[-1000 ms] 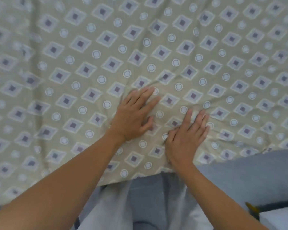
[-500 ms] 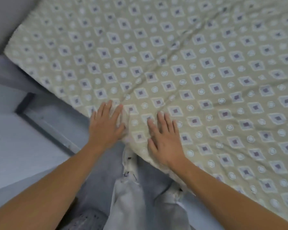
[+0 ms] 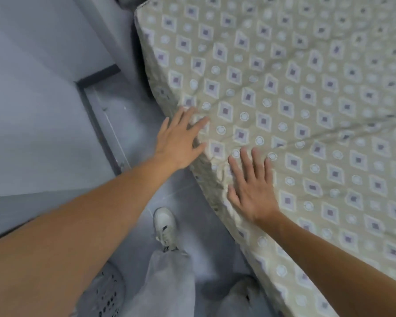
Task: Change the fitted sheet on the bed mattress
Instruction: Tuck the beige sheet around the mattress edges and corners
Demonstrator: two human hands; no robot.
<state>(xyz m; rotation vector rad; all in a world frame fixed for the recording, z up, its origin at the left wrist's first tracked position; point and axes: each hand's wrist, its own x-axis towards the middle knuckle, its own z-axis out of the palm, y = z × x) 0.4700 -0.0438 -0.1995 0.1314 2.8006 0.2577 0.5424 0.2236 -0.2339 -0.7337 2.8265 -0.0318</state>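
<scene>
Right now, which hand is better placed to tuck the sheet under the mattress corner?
Left, probably: the left hand reaches over the sheet's corner edge, while the right hand lies flat on top.

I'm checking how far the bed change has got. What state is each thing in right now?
Sheet: spread over the mattress, wrinkled, bunched at the near corner.
Left hand: open, flat at the corner's edge.
Right hand: open, pressing flat on the sheet.
Shoe: on the floor, laced.
</scene>
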